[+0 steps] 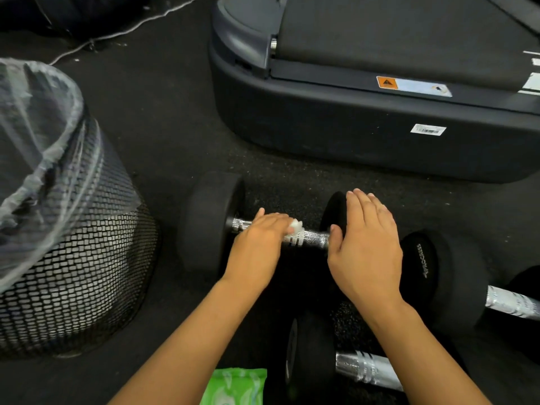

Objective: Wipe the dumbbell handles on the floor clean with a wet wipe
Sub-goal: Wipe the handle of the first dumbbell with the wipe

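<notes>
Left hand (257, 244) presses wet wipe (294, 226) on dumbbell handle (309, 239); right hand (365, 247) rests flat.

Dim scene, glare on chrome handle (312, 238), motion blur at left hand (257, 247), wide-angle bending at edges

dumbbell head (420, 260): brand txt, unclear | treadmill (350, 118): orange warn. sticker (387, 83) + barcode label (428, 130), unreadable

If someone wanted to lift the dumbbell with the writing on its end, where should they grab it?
Probably by the chrome handle of that dumbbell, coming down from above. It lies flat on the floor, the bar is bare between the heads, and the round black heads look too wide to hold.
</notes>
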Demonstrator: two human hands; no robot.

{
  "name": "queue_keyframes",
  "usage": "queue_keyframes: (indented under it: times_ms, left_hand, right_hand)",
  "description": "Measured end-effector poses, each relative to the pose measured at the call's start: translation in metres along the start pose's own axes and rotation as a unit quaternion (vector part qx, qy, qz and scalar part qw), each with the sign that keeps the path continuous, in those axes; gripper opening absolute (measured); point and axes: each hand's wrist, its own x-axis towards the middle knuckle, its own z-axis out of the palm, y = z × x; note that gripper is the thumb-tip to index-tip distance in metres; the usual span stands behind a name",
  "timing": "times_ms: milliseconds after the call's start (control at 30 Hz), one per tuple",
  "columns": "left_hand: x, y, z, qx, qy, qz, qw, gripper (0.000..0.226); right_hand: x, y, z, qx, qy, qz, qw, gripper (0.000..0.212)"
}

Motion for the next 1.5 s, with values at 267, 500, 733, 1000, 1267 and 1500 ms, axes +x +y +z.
queue_keyframes:
  times_ms: [267, 500, 733, 1000, 1267, 1500]
  left_hand:
    - [0.002, 0.007, 0.000, -0.023, -0.048, 0.031, 0.998, 0.027]
    - [0.000, 0.010, 0.006, -0.005, -0.035, 0.026, 0.999, 0.024]
    - [-0.005, 0.001, -0.003, 0.029, -0.032, 0.032, 0.999, 0.034]
    - [-0.007, -0.004, -0.008, 0.024, -0.044, 0.033, 0.998, 0.038]
    - [-0.022, 0.018, -0.046, -0.019, -0.030, 0.020, 0.999, 0.064]
    - [-0.034, 0.017, -0.074, 0.022, -0.032, 0.089, 0.995, 0.064]
  right_hand:
    - [-0.002, 0.000, 0.000, 0.001, 0.005, -0.003, 1.000, 0.054]
    - [-0.003, -0.001, 0.000, 0.005, 0.006, -0.003, 1.000, 0.055]
    - [-0.002, 0.000, -0.001, 0.005, 0.004, -0.009, 1.000, 0.055]
    - [-0.001, 0.000, 0.000, 0.012, 0.001, -0.005, 1.000, 0.055]
    - [-0.023, -0.019, -0.022, 0.146, 0.019, -0.138, 0.980, 0.034]
    - [-0.028, -0.042, -0.018, 0.294, -0.023, -0.160, 0.942, 0.014]
